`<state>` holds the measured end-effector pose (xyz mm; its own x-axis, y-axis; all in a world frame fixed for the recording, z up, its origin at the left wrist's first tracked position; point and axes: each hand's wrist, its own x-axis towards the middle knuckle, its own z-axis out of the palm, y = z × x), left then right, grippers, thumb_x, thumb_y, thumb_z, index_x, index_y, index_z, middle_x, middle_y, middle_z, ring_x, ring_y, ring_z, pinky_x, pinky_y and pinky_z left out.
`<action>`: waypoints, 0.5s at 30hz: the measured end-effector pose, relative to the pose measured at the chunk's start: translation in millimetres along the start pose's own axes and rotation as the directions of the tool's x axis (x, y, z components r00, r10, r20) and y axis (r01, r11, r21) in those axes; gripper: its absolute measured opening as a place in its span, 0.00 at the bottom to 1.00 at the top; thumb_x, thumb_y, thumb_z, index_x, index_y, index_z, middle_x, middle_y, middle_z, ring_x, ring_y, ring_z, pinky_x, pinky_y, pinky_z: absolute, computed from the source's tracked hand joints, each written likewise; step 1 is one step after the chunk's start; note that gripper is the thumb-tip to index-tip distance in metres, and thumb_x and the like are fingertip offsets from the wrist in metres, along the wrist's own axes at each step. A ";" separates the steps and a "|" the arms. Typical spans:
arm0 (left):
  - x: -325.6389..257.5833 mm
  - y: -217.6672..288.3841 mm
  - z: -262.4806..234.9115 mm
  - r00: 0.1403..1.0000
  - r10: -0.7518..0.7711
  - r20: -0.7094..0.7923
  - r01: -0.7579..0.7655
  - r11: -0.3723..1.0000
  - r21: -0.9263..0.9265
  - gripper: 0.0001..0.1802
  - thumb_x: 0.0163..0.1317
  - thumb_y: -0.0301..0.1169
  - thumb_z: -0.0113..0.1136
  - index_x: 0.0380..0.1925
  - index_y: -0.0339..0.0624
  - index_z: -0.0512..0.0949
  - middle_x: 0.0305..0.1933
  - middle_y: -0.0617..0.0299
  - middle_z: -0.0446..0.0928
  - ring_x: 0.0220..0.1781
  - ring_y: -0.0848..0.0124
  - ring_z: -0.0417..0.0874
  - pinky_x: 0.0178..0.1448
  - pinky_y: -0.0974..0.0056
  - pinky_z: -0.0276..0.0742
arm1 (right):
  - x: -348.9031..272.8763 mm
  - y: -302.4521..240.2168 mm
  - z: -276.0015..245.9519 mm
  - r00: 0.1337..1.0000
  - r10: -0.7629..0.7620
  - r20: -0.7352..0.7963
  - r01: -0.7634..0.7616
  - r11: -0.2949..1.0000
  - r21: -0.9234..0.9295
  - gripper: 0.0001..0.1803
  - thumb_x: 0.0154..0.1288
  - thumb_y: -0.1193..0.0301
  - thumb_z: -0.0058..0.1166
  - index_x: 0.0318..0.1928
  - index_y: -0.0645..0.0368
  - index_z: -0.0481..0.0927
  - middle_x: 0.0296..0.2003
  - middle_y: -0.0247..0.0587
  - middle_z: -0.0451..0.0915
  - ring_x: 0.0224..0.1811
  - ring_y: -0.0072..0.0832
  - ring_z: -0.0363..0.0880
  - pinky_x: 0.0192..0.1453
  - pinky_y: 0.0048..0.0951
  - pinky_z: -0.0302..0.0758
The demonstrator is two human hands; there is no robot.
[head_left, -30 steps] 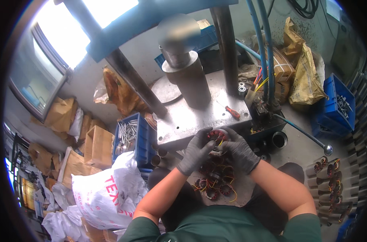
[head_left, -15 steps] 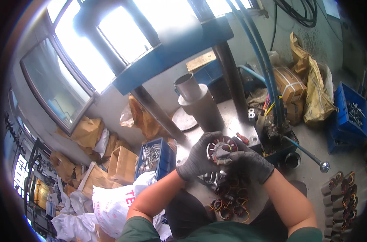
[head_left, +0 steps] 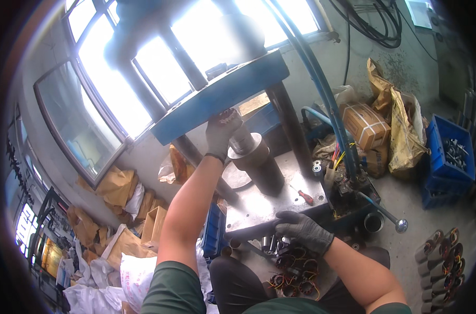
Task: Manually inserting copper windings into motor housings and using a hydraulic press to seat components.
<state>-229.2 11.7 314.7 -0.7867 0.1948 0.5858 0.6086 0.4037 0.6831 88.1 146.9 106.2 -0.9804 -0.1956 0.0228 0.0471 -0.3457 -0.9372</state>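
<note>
My left hand, in a dark glove, reaches up to the top of a grey stepped metal cylinder standing on the press plate. Its fingers are closed round a motor stator, held at the cylinder's upper end under the blue crossbeam; the hand hides most of the stator. Lower down, my right hand, gloved too, hovers by the plate's front edge with loosely extended fingers and nothing visible in them. Below it lie several wound stators with coloured leads. A red-handled screwdriver rests on the plate.
The press's blue crossbeam spans above the cylinder between dark posts. A lever with a ball end juts out at right. Blue bins of metal parts and rows of stators in metal housings stand farther right. White sacks lie left.
My left hand has carried the stator from in front of me up to the cylinder's top. The right hand has let go of it and moved slightly down. The view has shifted.
</note>
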 end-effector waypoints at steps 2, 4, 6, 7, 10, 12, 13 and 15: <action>-2.6 -3.1 4.0 0.999 -0.048 -0.018 0.047 0.998 -0.040 0.36 0.52 0.32 0.82 0.61 0.38 0.78 0.55 0.58 0.84 0.53 0.69 0.85 0.59 0.67 0.83 | 2.1 3.4 -0.6 1.000 -0.017 -0.003 0.017 0.998 -0.058 0.36 0.69 0.62 0.67 0.70 0.69 0.72 0.50 0.42 0.84 0.50 0.24 0.82 0.58 0.28 0.80; 1.0 -15.2 5.3 0.994 -0.097 -0.043 0.093 0.993 -0.079 0.35 0.53 0.35 0.82 0.61 0.38 0.79 0.55 0.59 0.84 0.51 0.70 0.85 0.57 0.67 0.83 | 4.2 7.8 1.5 0.997 -0.072 -0.024 0.069 0.994 -0.084 0.33 0.69 0.62 0.67 0.68 0.66 0.75 0.50 0.40 0.85 0.50 0.23 0.82 0.58 0.27 0.80; 8.7 -36.4 1.8 0.993 -0.050 -0.105 0.032 0.986 -0.162 0.35 0.54 0.35 0.81 0.61 0.37 0.79 0.53 0.60 0.85 0.51 0.71 0.85 0.57 0.67 0.83 | 9.9 14.5 3.8 0.999 -0.050 0.006 0.050 0.997 -0.063 0.32 0.70 0.62 0.67 0.68 0.65 0.75 0.50 0.40 0.85 0.51 0.22 0.82 0.58 0.28 0.80; 9.6 -40.2 1.9 0.993 -0.053 -0.103 0.036 0.986 -0.161 0.35 0.54 0.35 0.81 0.61 0.37 0.79 0.53 0.60 0.85 0.51 0.71 0.85 0.57 0.67 0.83 | 12.2 18.0 3.3 0.999 -0.029 0.027 0.030 0.999 -0.043 0.31 0.70 0.63 0.67 0.67 0.64 0.76 0.50 0.39 0.86 0.51 0.22 0.82 0.59 0.28 0.80; -2.0 -24.3 8.4 1.000 -0.008 -0.021 0.005 0.988 -0.152 0.34 0.55 0.34 0.81 0.61 0.34 0.78 0.54 0.58 0.84 0.52 0.71 0.85 0.58 0.66 0.83 | 14.2 29.1 -3.5 0.998 -0.025 0.049 0.027 0.999 -0.041 0.29 0.70 0.64 0.68 0.67 0.62 0.77 0.50 0.37 0.86 0.52 0.22 0.83 0.59 0.27 0.80; -7.8 -21.7 4.3 1.000 0.014 0.017 -0.010 0.973 -0.230 0.35 0.56 0.33 0.80 0.62 0.33 0.77 0.55 0.57 0.84 0.54 0.70 0.85 0.61 0.65 0.81 | 14.3 29.5 -2.3 0.998 -0.045 0.048 0.049 0.996 -0.079 0.29 0.70 0.64 0.69 0.67 0.61 0.77 0.50 0.37 0.86 0.52 0.22 0.83 0.60 0.27 0.80; -10.6 -20.3 3.1 1.000 0.011 0.015 -0.008 0.973 -0.230 0.35 0.56 0.33 0.80 0.62 0.33 0.77 0.55 0.57 0.84 0.54 0.70 0.85 0.61 0.65 0.81 | 14.2 29.4 -1.8 0.997 -0.068 0.044 0.073 0.991 -0.117 0.29 0.69 0.65 0.69 0.67 0.61 0.77 0.50 0.37 0.86 0.52 0.22 0.83 0.60 0.27 0.80; -15.4 -18.4 1.4 1.000 -0.020 0.011 0.023 0.945 -0.327 0.35 0.58 0.31 0.79 0.64 0.34 0.75 0.56 0.58 0.84 0.56 0.69 0.84 0.64 0.65 0.79 | 14.0 29.6 -0.6 0.996 -0.069 0.049 0.074 0.991 -0.110 0.29 0.70 0.65 0.69 0.66 0.60 0.77 0.50 0.38 0.86 0.53 0.22 0.83 0.60 0.28 0.80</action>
<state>-228.5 2.5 292.5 -0.8000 0.1961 0.5670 0.5909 0.0940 0.8012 75.7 134.5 78.6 -0.9709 -0.2155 0.1046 -0.0471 -0.2562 -0.9655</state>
